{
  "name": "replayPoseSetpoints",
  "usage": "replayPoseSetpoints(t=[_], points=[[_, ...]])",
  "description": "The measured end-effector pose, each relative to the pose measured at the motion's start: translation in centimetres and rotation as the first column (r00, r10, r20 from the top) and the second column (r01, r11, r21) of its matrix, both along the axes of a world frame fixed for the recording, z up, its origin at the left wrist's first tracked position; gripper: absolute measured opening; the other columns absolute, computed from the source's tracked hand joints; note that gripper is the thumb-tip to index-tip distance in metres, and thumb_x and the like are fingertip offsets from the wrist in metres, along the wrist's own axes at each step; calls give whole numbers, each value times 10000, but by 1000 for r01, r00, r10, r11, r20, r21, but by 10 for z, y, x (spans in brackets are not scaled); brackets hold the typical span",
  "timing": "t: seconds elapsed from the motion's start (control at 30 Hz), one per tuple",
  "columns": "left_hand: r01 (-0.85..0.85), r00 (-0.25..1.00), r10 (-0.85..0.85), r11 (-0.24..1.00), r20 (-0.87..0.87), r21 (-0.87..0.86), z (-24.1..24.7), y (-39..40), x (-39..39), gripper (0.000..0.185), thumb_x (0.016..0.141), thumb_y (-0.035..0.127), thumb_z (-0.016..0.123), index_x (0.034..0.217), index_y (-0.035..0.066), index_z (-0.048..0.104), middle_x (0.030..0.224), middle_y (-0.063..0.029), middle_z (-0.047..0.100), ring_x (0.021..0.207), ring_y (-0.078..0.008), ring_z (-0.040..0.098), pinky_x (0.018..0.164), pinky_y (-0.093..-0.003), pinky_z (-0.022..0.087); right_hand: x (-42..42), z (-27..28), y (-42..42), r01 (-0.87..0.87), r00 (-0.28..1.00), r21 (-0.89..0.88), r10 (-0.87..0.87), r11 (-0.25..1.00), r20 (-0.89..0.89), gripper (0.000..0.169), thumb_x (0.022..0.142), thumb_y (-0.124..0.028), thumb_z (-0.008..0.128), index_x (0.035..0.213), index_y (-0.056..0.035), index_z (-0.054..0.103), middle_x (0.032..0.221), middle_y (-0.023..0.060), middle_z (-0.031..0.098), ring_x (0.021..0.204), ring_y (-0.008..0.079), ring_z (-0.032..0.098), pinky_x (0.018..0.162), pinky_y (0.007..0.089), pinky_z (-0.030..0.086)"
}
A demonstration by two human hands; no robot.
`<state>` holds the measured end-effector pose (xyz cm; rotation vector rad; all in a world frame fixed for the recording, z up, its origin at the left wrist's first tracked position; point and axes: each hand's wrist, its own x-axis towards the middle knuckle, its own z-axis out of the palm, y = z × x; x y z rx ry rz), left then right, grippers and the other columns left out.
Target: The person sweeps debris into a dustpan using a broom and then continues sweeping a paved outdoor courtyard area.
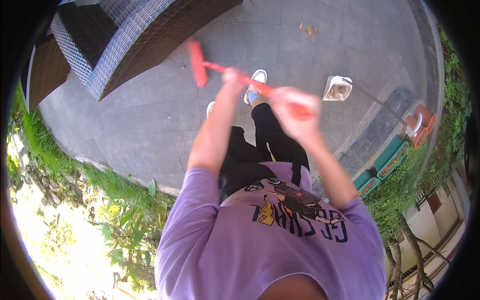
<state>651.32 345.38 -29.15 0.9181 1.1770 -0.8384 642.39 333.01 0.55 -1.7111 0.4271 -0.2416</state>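
Note:
A red long-handled broom [198, 64] slants across the view, its head low by the paving at the upper left, near the woven furniture. My left hand [233, 77] is closed around the middle of its handle. Nearer the handle's end, my right hand [298, 107] grips it; motion blurs both hands. To the right, on the paving, a white dustpan [337, 89] with a long handle holds dry debris. Some dry leaves [310, 30] lie on the stone paving [255, 41] farther ahead.
Dark woven wicker furniture [138, 45] stands at the upper left. On the right are terracotta-coloured pots [424, 116] and green planter boxes [390, 155], with the dustpan's handle reaching the pots. Grass [108, 182] borders the paving at the lower left.

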Motion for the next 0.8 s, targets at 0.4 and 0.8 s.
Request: replayPoseSetpoints(t=[0.4, 0.8], points=[[-47, 994, 23, 973, 111, 227, 53, 45, -10, 10, 904, 72, 410, 911, 66, 412, 776, -82, 455, 638, -282, 521, 563, -464, 480, -29, 6, 9, 17, 996, 328, -46, 944, 81, 125, 827, 57, 605, 709, 44, 564, 811, 96, 640, 706, 141, 582, 622, 264, 471], [154, 981, -136, 979, 135, -132, 73, -175, -81, 53, 887, 19, 445, 908, 67, 438, 783, -89, 451, 665, -251, 494, 618, -453, 513, -91, 51, -131, 238, 969, 103, -243, 966, 39, 267, 843, -41, 596, 612, -11, 467, 693, 81, 585, 702, 211, 569, 724, 381, 470]])
